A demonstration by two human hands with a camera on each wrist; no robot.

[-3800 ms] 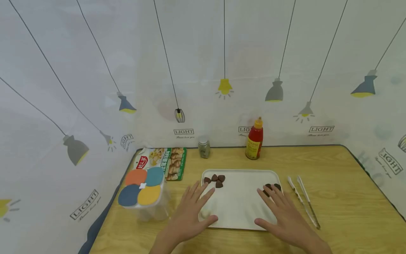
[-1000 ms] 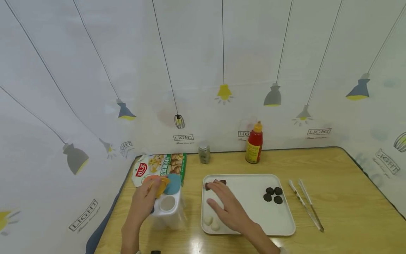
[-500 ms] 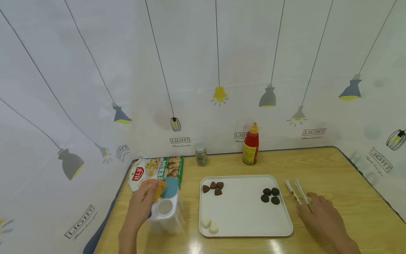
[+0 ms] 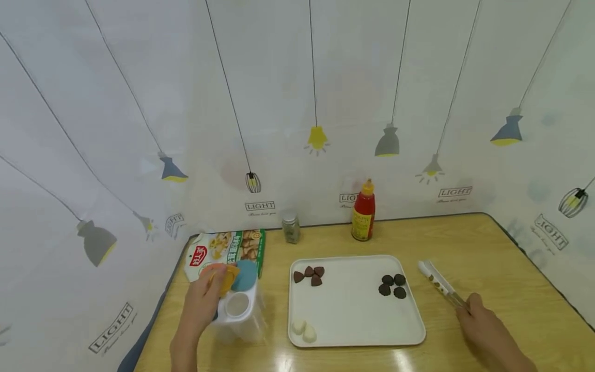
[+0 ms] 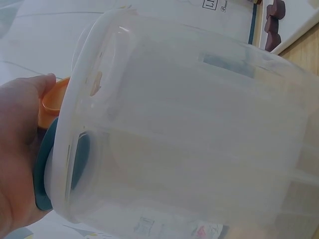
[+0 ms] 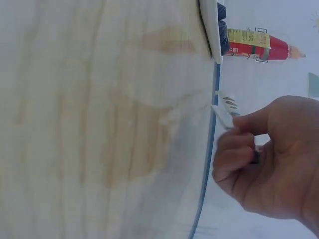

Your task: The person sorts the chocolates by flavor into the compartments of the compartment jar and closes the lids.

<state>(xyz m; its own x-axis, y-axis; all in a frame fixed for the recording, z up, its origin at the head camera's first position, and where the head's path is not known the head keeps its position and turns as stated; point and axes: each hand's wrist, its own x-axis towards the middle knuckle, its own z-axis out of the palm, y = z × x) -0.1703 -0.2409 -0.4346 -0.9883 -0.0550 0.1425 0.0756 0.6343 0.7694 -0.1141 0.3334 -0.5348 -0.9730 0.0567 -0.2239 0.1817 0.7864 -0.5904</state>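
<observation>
Head view: the left hand (image 4: 201,305) grips the lid edge of a clear plastic four-compartment container (image 4: 237,315) at the left of the wooden table (image 4: 488,258), fingers curled on the raised orange-yellow flap (image 4: 226,279); one round opening is uncovered. The right hand (image 4: 485,330) pinches the near end of the white plastic tongs (image 4: 439,284), which lie just right of the white rectangular tray (image 4: 358,315). The tray carries brown heart-shaped pieces (image 4: 308,275), dark round pieces (image 4: 392,285) and two pale pieces (image 4: 303,330). A red sauce bottle (image 4: 363,211) stands behind.

Left wrist view: the container (image 5: 189,134) fills the frame; the thumb lies against the orange flap (image 5: 50,99).

Right wrist view: the fingers (image 6: 239,149) are curled together, apparently closed on the white tongs (image 6: 227,112); the contact is partly hidden.
</observation>
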